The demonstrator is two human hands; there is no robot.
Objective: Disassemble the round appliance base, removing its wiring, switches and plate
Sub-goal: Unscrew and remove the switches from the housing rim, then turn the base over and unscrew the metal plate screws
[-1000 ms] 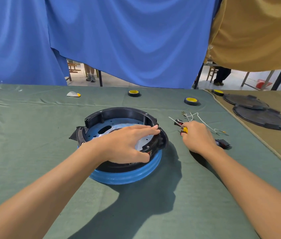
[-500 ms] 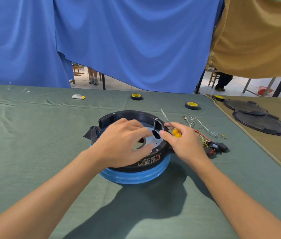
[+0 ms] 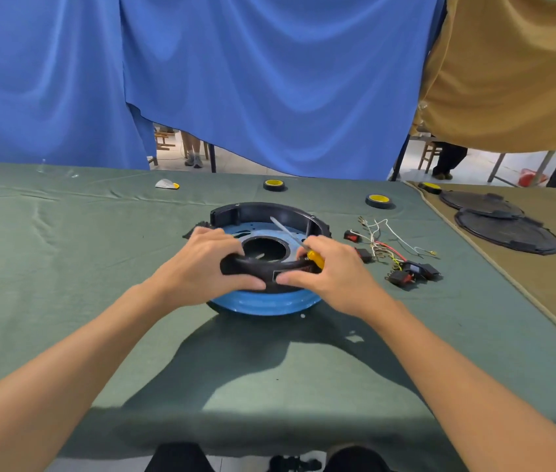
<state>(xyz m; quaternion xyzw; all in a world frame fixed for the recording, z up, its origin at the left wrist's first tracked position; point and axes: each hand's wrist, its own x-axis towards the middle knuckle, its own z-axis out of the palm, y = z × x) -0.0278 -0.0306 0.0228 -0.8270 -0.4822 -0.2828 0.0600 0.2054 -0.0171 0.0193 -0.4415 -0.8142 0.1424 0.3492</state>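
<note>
Midway across the desk [image 3: 99, 253], between its near and far edges, stands the round appliance base [image 3: 263, 208], a black ring seated on a blue lower rim. I have the left hand [image 3: 198, 267] gripping the near arc of the black ring, fingers [image 3: 217, 237] curled over its top and thumb against its outer face. The right hand [image 3: 336, 279] meets it on the same arc, thumb pressed to the ring. Its fingers are wrapped round the yellow handle of the screwdriver [image 3: 315, 259], whose blade lies over the plate [image 3: 252, 231] and points toward the far edge. The plate, a pale disc with a large round hole, sits inside the ring. The wiring [image 3: 384, 245] and switches [image 3: 409, 272] are already out, lying loose on the cloth near the base on its right-edge side. I judge the step in hand to be the last one, parting ring, plate and blue rim. I cannot tell whether any screw or clip holds them together. The next move calls for an even two-handed pull or flex on the near arc. Otherwise I would reseat the screwdriver tip at a fastener or at the seam, taking care that the blade does not slip toward the left hand.
</note>
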